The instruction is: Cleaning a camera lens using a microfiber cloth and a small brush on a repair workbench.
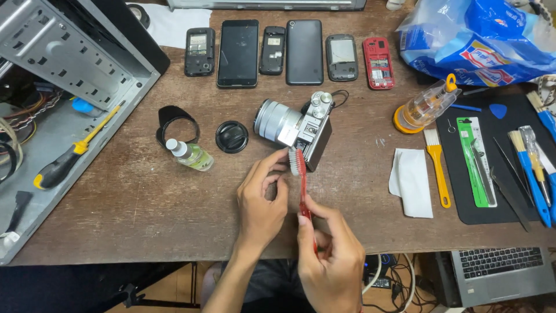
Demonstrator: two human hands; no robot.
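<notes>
- A red toothbrush (302, 185) is gripped by its handle in the closed right hand (330, 255), and its bristle head is pressed against the near corner of the silver camera (295, 128).
- The left hand (260, 203) is half curled just before the camera, with its fingertips (279, 157) laid against the brush head; nothing is clasped in it.
- The camera rests on the wooden table (145, 203), lens turned leftward.
- A black lens cap (231, 137) lies just left of the camera, and a small spray bottle (190, 155) further left.
- A row of phones (289, 52) is laid out beyond the camera.
- A white cloth (412, 182) lies right of the camera.
</notes>
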